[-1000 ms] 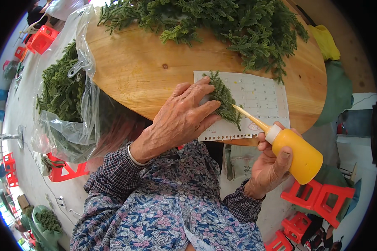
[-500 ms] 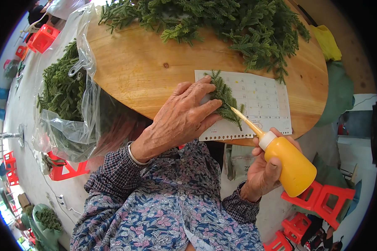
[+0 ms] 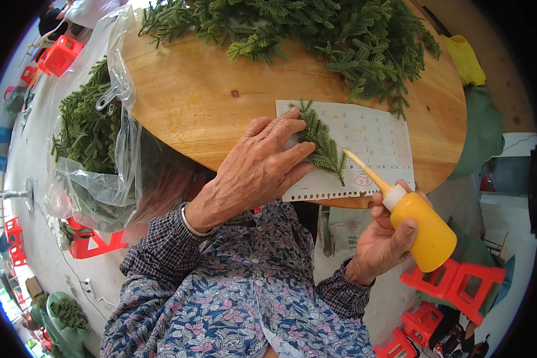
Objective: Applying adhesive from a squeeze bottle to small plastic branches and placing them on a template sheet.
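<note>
Two bare hands, one sprig, clock centred on the sprig. Green sprig [image 3: 325,143] lies on the 9 o'clock side of a white printed sheet [image 3: 379,140], stem end toward 5 o'clock. Left hand [image 3: 258,160] comes in from 8 o'clock, palm down, fingers spread, not closed around anything, fingertips resting on the sprig's near-left edge. Right hand [image 3: 383,243] at 4 o'clock is wrapped around a yellow squeeze bottle [image 3: 423,234], its nozzle [image 3: 369,173] aimed toward 10 o'clock, tip just beside the needles; touching or not, can't tell. No drop visible at the tip. Wooden table [image 3: 182,98] beneath; pile of green branches [image 3: 346,36] at 12 o'clock; clear plastic bag [image 3: 128,164] with more greenery at 9 o'clock; red stools [image 3: 474,289] between 4 and 5. To do this well, I'd judge: light fingertip pressure, sprig flat without crushing needles; tip low and close to the stem, bottle tilted nozzle-down; squeeze gently and evenly; left fingers clear of the tip. Main risk, likely: a hard squeeze flooding the sheet, or the nozzle snagging needles and dragging the sprig.
</note>
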The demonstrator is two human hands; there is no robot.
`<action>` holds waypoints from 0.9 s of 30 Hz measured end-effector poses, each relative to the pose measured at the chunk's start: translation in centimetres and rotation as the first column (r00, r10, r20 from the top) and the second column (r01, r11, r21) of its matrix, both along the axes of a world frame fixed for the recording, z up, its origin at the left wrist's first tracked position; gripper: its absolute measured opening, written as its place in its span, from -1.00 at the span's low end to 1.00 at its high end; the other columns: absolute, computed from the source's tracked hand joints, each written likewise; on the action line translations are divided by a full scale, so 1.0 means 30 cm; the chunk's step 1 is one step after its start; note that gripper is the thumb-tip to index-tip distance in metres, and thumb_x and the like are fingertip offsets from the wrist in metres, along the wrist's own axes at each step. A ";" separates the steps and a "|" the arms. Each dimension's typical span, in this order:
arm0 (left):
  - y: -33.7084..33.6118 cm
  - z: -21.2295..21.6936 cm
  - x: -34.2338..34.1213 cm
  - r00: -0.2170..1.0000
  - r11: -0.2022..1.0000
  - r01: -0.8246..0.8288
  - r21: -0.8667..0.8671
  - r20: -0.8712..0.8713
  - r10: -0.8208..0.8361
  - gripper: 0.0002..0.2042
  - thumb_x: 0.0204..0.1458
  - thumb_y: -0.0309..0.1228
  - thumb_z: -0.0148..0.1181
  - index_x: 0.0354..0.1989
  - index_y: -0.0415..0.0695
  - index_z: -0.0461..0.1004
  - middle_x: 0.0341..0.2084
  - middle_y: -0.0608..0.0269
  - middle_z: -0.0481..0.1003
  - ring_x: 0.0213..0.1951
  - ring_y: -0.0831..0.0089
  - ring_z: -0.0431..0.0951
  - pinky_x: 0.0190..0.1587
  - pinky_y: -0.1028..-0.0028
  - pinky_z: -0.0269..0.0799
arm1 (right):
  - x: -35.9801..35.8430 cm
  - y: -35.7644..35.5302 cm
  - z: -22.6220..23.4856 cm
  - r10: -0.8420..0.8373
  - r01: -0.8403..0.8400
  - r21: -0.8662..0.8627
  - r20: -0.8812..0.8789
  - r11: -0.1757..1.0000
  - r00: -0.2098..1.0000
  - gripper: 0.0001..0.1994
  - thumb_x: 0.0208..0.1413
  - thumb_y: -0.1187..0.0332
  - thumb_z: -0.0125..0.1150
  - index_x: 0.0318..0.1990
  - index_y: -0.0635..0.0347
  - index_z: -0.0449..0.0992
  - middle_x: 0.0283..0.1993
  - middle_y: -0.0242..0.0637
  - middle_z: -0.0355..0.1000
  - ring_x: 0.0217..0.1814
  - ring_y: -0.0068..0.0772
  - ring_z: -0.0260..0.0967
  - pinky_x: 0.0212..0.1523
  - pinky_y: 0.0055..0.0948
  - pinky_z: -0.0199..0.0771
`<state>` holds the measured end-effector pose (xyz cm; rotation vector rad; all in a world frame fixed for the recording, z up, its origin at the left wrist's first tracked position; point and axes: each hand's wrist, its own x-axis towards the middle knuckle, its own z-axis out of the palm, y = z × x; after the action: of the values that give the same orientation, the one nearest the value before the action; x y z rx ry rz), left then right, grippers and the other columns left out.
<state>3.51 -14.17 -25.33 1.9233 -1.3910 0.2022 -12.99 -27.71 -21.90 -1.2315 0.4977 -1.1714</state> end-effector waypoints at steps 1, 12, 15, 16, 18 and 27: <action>-0.001 0.002 -0.001 1.000 1.000 -0.001 0.002 0.000 0.001 -0.72 -0.06 -0.34 0.28 -0.18 -0.16 0.53 0.00 0.13 0.37 0.19 0.18 0.32 0.11 0.26 0.25 | -0.002 0.001 -0.003 0.018 -0.019 -0.020 -0.016 1.000 1.000 -0.45 -0.01 0.13 0.25 0.09 0.13 0.21 0.00 0.08 0.38 -0.42 -0.21 0.43 -0.50 -0.52 0.46; -0.022 0.016 -0.014 1.000 0.998 -0.014 0.066 -0.021 0.015 -0.65 -0.06 -0.34 0.27 -0.07 -0.12 0.46 0.01 0.14 0.37 0.19 0.20 0.32 0.12 0.26 0.24 | -0.019 0.007 -0.013 0.116 -0.124 -0.121 -0.066 0.985 0.991 -0.38 -0.08 0.11 0.37 0.08 0.11 0.21 0.00 0.08 0.38 -0.40 -0.21 0.45 -0.49 -0.53 0.48; -0.031 0.010 -0.013 1.000 0.997 -0.012 0.074 0.001 0.012 -0.65 -0.05 -0.34 0.27 -0.05 -0.09 0.44 -0.01 0.15 0.37 0.19 0.21 0.32 0.10 0.27 0.25 | -0.026 -0.002 -0.011 0.122 -0.128 -0.110 -0.067 0.986 0.990 -0.35 -0.12 0.11 0.41 0.08 0.11 0.21 0.00 0.08 0.38 -0.39 -0.20 0.45 -0.48 -0.53 0.49; -0.033 0.003 -0.012 1.000 0.998 -0.009 0.063 0.019 0.008 -0.65 -0.05 -0.34 0.26 -0.05 -0.06 0.43 -0.03 0.16 0.37 0.18 0.21 0.32 0.09 0.28 0.25 | -0.029 -0.007 -0.009 0.121 -0.127 -0.095 -0.071 0.987 0.990 -0.33 -0.14 0.11 0.44 0.08 0.11 0.21 0.00 0.08 0.38 -0.39 -0.19 0.45 -0.48 -0.53 0.49; -0.039 -0.004 -0.011 0.998 0.999 -0.004 0.041 0.056 0.002 -0.67 -0.04 -0.33 0.25 -0.06 -0.01 0.40 -0.07 0.17 0.36 0.17 0.22 0.32 0.06 0.30 0.25 | -0.034 -0.015 -0.005 0.120 -0.125 -0.065 -0.081 0.990 0.990 -0.30 -0.19 0.12 0.49 0.08 0.11 0.21 0.00 0.09 0.39 -0.38 -0.18 0.46 -0.48 -0.53 0.50; -0.079 0.009 -0.030 0.999 0.997 -0.028 0.076 0.027 0.026 -0.69 -0.03 -0.35 0.24 -0.07 0.03 0.42 -0.09 0.18 0.36 0.17 0.23 0.33 0.06 0.28 0.25 | -0.054 -0.050 -0.006 0.129 -0.142 -0.131 -0.102 0.981 0.986 -0.25 -0.25 0.08 0.54 0.06 0.14 0.22 -0.02 0.09 0.41 -0.43 -0.23 0.46 -0.48 -0.54 0.53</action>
<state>2.62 -16.54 -25.06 2.0097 -1.4087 0.1892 -14.61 -29.20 -22.07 -1.4225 0.3998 -1.0497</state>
